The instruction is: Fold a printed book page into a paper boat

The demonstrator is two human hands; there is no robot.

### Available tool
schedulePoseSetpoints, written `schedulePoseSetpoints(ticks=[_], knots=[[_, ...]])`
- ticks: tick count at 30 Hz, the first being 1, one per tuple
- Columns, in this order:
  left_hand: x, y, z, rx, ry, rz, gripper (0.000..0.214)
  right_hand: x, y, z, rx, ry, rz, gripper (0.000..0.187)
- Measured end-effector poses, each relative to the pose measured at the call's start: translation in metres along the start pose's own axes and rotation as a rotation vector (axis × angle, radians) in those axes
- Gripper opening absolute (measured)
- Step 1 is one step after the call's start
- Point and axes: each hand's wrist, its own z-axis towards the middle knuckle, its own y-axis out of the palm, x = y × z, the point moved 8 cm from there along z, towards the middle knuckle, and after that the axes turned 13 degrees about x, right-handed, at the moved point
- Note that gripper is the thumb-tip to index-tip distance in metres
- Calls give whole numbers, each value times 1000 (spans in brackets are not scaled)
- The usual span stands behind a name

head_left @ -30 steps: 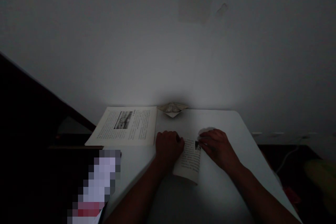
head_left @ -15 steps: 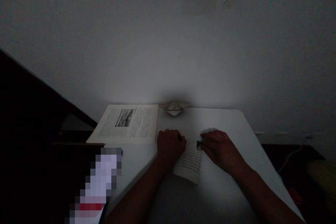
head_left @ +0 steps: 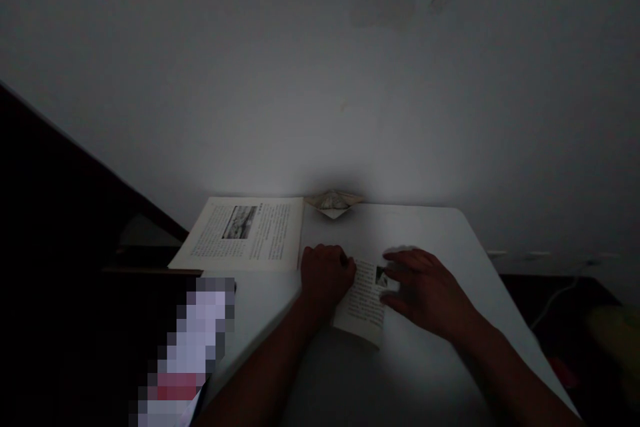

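Sheet point(head_left: 366, 310) on the table point(head_left: 430, 230) between the hands, long axis running near to far. Left hand point(head_left: 325, 277) nearer, curled over its left edge; pinch or press, can't tell. Right hand point(head_left: 427, 288) at right edge, thumb and fingers parted, gripping nothing.

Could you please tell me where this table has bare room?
Bare: the far-right corner of the table, between folded paper, right hand and table edge; nearer, between forearms and sheet. Crowded: mid-table, around left hand; far left, under printed pages.
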Motion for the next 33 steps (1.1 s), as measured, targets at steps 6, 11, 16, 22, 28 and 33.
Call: schedulePoseSetpoints(ticks=[6, 11, 16, 22, 28, 33], knots=[[2, -2, 0, 32, 25, -12, 22, -3, -1, -2, -5, 15, 4, 54], [1, 0, -1, 39, 23, -11, 21, -8, 0, -9, 8, 45, 48, 79], [0, 0, 0, 42, 29, -16, 22, -16, 4, -18, -3, 74, 70, 106], [-1, 0, 0, 54, 29, -20, 20, -17, 9, -18, 1, 66, 92, 107], [-4, -5, 3, 122, -7, -227, 18, 6, 10, -9, 131, 178, 214, 71], [-18, -2, 6, 91, -256, -838, 25, 37, 12, -9, 295, 537, 576, 34]])
